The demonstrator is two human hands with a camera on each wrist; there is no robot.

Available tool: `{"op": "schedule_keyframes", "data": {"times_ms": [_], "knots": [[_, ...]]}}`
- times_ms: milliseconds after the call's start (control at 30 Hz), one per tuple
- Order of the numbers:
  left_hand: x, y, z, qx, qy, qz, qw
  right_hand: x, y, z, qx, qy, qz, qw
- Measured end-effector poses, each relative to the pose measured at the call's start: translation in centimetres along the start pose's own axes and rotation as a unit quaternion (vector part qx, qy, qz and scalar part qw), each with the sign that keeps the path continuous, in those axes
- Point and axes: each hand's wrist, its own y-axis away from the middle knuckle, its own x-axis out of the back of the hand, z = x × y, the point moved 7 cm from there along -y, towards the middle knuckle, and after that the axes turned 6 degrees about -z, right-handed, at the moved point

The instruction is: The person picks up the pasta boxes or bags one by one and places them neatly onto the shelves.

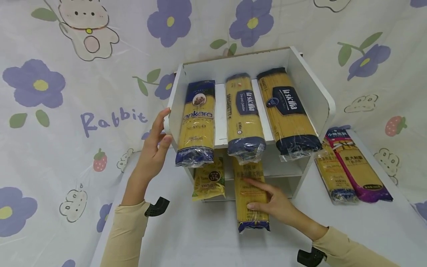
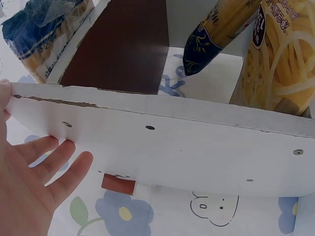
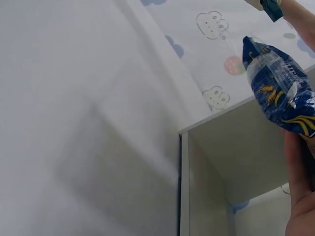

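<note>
Nearest the camera, the right hand [image 1: 271,205] lies flat on a spaghetti packet [image 1: 251,196], fingers straight and spread over its yellow middle, pressing rather than gripping. That packet lies lengthwise on the white table [image 1: 200,237], its dark blue end [image 3: 283,98] toward the person, its far end reaching under the white shelf unit [image 1: 313,89]. Just left of it, a smaller yellow noodle bag [image 1: 208,181] leans in the lower compartment.

Up on the left, the left hand [image 1: 154,148] rests against the shelf unit's left side panel [image 2: 172,147], fingers [image 2: 59,162] straight and relaxed, palm open beside the board; it clamps nothing. The two hands are well apart.

On the upper shelf, three packets lie side by side, blue ends hanging over the front edge: the Ankara packet [image 1: 197,122] on the left, a La Sicilia packet [image 1: 244,115] in the middle, a wider La Sicilia packet [image 1: 287,111] on the right.

To the right of the unit, two more packets lie on the table, touching: a yellow one [image 1: 331,174] and one with a magenta edge [image 1: 358,167]. Behind everything hangs a flower-and-rabbit printed sheet [image 1: 66,92].
</note>
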Motion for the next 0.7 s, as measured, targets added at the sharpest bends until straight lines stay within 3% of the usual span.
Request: {"op": "schedule_keyframes", "data": {"times_ms": [367,700], "knots": [[0.0,0.0,0.2,-0.011,0.007,0.002,0.9999,0.0,-0.2,-0.9,0.011,-0.01,-0.012,1.0],[-0.1,-0.1,0.2,-0.014,0.01,0.003,0.9999,0.6,-0.3,-2.1,-0.029,-0.052,-0.035,0.998]]}}
